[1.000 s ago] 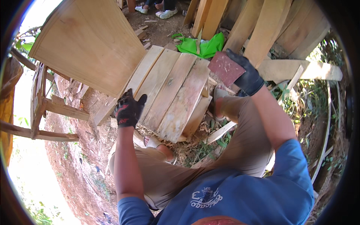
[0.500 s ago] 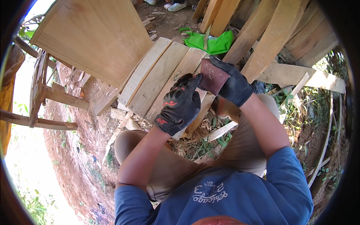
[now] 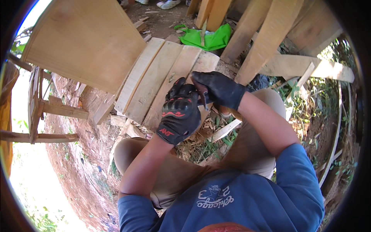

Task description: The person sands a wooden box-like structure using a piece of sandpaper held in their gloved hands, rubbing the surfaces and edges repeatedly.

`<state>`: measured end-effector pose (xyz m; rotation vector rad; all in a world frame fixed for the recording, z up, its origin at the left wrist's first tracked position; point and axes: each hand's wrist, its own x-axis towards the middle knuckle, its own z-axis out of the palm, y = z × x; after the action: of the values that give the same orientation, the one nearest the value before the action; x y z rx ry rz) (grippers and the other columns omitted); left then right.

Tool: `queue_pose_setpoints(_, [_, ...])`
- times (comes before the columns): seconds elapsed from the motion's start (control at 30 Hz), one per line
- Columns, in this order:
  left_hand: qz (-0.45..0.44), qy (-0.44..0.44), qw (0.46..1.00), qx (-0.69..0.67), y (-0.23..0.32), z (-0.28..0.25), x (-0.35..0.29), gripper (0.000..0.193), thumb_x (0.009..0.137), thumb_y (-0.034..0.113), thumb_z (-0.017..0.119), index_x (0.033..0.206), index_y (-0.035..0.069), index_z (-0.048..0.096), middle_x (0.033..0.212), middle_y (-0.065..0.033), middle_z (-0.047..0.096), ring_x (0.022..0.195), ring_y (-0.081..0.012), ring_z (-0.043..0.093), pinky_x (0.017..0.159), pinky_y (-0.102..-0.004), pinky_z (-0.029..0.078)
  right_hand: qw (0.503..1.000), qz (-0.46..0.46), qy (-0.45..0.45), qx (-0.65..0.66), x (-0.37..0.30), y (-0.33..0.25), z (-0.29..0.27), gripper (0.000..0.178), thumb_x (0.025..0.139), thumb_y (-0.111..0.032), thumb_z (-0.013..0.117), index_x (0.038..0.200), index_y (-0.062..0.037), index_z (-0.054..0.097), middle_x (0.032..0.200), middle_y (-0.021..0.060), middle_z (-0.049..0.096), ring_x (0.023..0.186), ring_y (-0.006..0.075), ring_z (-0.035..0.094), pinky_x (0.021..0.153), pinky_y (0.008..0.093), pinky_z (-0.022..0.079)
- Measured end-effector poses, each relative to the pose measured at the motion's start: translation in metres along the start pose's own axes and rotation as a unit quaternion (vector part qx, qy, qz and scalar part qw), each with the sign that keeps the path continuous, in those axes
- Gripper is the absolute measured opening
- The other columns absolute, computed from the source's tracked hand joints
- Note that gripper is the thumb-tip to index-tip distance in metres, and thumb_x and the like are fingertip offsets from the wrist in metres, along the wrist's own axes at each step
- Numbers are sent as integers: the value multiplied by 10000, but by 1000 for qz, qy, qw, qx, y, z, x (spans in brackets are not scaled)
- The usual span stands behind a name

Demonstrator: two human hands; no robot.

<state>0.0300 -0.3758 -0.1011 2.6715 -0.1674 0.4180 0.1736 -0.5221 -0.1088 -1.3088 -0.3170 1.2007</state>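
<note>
In front of my body, a bent reddish-brown piece of sandpaper [image 3: 201, 91] shows nearly edge-on between my two black-gloved hands. My right hand [image 3: 222, 88] is closed round it, with thumb and fingers pinching its upper part. My left hand [image 3: 180, 110] has its back up and its fingers curled at the sheet's left side; its thumb and fingertips are partly hidden. Both hands are over the near right part of a slatted wooden seat [image 3: 151, 79], made of several pale boards. A wide, smooth wooden panel [image 3: 87, 42] rises from the seat's left side.
A bright green bag [image 3: 208, 38] lies beyond the seat. Long planks [image 3: 270, 38] lean at the far right. Left, a rough wooden frame [image 3: 58, 108] stands on reddish soil. Wood scraps and shavings lie below the seat, near my knees. A person's shoes [image 3: 170, 4] show at the top.
My right hand has turned over and moved left and down, tilting the sandpaper from flat-facing to nearly edge-on. My left hand has shifted slightly, and the hands are closer together. The view has shifted a little.
</note>
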Motion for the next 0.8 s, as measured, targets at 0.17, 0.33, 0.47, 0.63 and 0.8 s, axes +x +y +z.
queue_pose_setpoints(0.17, [0, -2, 1000, -5, -2, 8, -5, 437, 893, 41, 617, 1330, 29, 612, 1289, -238, 633, 1302, -480, 546, 1126, -573, 442, 987, -22, 33, -158, 7, -2, -1, 500, 1125, -406, 502, 739, -97, 574, 707, 12, 552, 631, 143, 523, 670, 299, 502])
queue_pose_setpoints(0.33, [31, 14, 999, -7, -1, 15, 0, 393, 927, 83, 625, 1317, 31, 625, 1308, -250, 629, 1295, -478, 550, 1109, -573, 450, 972, -76, 91, -202, 8, 7, -5, 520, 1099, -414, 494, 772, -56, 681, 694, 52, 669, 631, 155, 620, 630, 331, 508])
queue_pose_setpoints(0.47, [26, -16, 999, 13, -2, 16, 0, 411, 913, 69, 620, 1322, 25, 624, 1330, -247, 625, 1306, -459, 555, 1116, -568, 446, 975, -41, 127, -179, 0, 2, 12, 444, 1082, -389, 544, 785, -74, 643, 682, 17, 603, 594, 120, 559, 561, 299, 462])
queue_pose_setpoints(0.63, [-26, 4, 998, 57, 11, 25, -8, 464, 886, 47, 606, 1345, -22, 616, 1406, -266, 589, 1345, -463, 540, 1129, -561, 436, 964, -44, 127, -230, 0, 10, 13, 473, 1044, -418, 551, 813, -31, 696, 708, 44, 650, 653, 144, 627, 610, 318, 506])
queue_pose_setpoints(0.8, [-39, 30, 997, 57, 19, 21, -16, 461, 883, 64, 611, 1333, -31, 639, 1445, -286, 567, 1366, -463, 532, 1140, -542, 435, 908, -69, 120, -395, 1, 6, 28, 345, 1022, -350, 584, 1024, -29, 708, 822, 125, 728, 728, 240, 706, 669, 376, 557])
